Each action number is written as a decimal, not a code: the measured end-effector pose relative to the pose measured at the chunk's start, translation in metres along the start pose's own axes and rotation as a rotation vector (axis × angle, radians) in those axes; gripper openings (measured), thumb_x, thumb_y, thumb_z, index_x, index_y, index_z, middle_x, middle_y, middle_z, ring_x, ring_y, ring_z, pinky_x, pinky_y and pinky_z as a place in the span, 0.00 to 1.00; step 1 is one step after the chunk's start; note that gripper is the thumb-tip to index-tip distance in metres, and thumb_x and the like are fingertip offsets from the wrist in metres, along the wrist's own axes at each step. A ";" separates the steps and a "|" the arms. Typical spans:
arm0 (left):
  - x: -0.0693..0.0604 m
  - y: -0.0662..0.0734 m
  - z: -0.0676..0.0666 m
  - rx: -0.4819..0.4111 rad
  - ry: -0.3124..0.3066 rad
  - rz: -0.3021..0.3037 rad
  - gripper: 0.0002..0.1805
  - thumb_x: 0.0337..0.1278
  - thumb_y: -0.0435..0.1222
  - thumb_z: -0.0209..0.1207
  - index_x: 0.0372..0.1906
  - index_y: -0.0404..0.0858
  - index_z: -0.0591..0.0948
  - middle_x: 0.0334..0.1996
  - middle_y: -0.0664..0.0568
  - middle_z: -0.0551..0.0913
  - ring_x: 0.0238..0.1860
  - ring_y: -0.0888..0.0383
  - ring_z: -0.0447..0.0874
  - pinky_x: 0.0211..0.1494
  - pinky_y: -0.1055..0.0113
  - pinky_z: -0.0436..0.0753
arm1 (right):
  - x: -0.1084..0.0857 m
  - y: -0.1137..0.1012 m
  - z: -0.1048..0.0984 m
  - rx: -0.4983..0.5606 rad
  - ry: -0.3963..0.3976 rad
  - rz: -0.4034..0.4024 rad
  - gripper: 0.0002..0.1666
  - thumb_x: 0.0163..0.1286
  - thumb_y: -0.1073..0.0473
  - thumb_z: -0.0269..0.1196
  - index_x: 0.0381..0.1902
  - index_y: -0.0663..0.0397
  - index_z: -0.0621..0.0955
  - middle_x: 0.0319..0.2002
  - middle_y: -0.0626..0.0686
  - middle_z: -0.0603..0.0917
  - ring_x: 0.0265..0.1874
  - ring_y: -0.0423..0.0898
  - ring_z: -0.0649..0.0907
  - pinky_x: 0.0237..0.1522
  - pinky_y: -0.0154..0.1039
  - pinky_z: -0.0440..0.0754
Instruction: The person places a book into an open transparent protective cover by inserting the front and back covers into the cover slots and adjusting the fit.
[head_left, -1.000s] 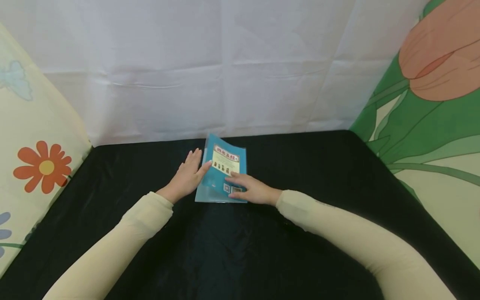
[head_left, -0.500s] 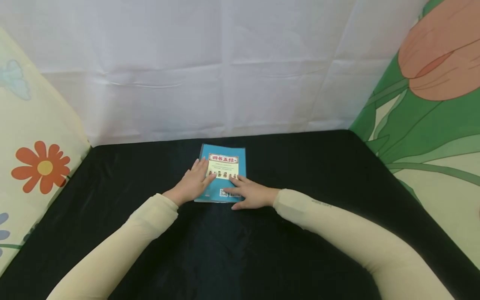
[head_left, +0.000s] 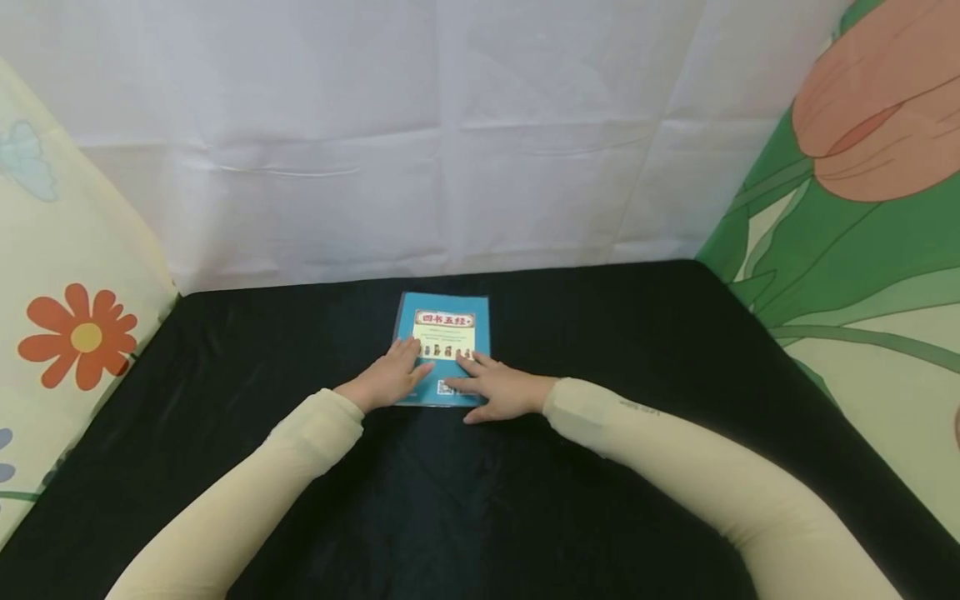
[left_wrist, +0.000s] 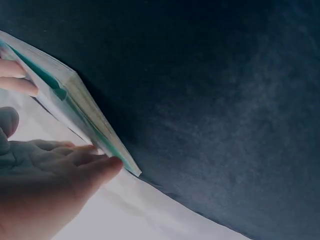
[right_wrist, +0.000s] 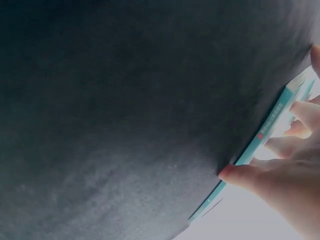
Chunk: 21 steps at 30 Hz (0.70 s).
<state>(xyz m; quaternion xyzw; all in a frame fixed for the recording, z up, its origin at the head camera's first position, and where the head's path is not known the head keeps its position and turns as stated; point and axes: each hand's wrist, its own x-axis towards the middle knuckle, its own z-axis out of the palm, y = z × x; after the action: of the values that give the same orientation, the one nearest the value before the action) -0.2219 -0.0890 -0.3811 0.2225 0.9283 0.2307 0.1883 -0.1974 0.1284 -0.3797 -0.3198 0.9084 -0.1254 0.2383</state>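
Note:
A blue book [head_left: 444, 302], with a cream panel and red Chinese characters on its cover, lies flat on the black cloth in the head view. My left hand [head_left: 387, 377] rests on its lower left part, fingers extended. On the lower right, my right hand [head_left: 512, 390] touches the cover with spread fingers. Its thumb sits by the book's near edge. The left wrist view shows the pale page edges [left_wrist: 95, 107] close to my left thumb. In the right wrist view, the teal spine [right_wrist: 267, 125] runs beneath my right fingers. Both hands hide parts of the cover.
Black cloth [head_left: 450, 500] covers the table. A white curtain [head_left: 375, 208] hangs behind it. Flower-printed panels stand at the left, with a red flower [head_left: 84, 337], and at the right, with a large tulip [head_left: 885, 117].
The book's raised blue cover has come down flat. My left hand has moved from the book's left edge onto its lower cover, toward me. My right hand has shifted slightly nearer.

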 end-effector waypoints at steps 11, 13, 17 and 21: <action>0.017 0.019 -0.005 0.175 -0.031 -0.103 0.27 0.73 0.46 0.49 0.63 0.27 0.71 0.58 0.37 0.73 0.51 0.45 0.73 0.54 0.53 0.73 | -0.004 0.019 -0.003 0.305 0.364 -0.031 0.19 0.74 0.61 0.57 0.58 0.63 0.78 0.62 0.62 0.75 0.61 0.56 0.74 0.60 0.50 0.73; 0.020 0.027 -0.005 0.222 -0.043 -0.145 0.28 0.72 0.48 0.50 0.61 0.28 0.74 0.58 0.37 0.74 0.50 0.46 0.74 0.54 0.54 0.73 | -0.006 0.024 -0.004 0.368 0.468 0.019 0.16 0.74 0.63 0.56 0.55 0.64 0.80 0.56 0.61 0.79 0.52 0.53 0.79 0.52 0.47 0.77; 0.027 0.040 -0.003 0.249 -0.042 -0.217 0.26 0.69 0.52 0.53 0.54 0.33 0.80 0.48 0.40 0.80 0.44 0.48 0.78 0.49 0.56 0.76 | -0.010 0.032 -0.005 0.444 0.607 0.130 0.14 0.74 0.64 0.55 0.51 0.65 0.81 0.50 0.60 0.82 0.42 0.51 0.80 0.45 0.46 0.78; 0.036 0.052 0.000 0.236 -0.005 -0.252 0.25 0.63 0.55 0.57 0.43 0.35 0.84 0.31 0.47 0.81 0.34 0.52 0.78 0.43 0.58 0.77 | -0.015 0.040 -0.007 0.497 0.652 0.194 0.13 0.74 0.66 0.55 0.51 0.67 0.81 0.49 0.63 0.82 0.45 0.54 0.83 0.48 0.49 0.80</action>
<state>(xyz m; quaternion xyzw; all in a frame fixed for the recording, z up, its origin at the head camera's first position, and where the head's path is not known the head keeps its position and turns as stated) -0.2349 -0.0293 -0.3638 0.1255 0.9691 0.0939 0.1904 -0.2117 0.1692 -0.3832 -0.1091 0.9042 -0.4124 0.0188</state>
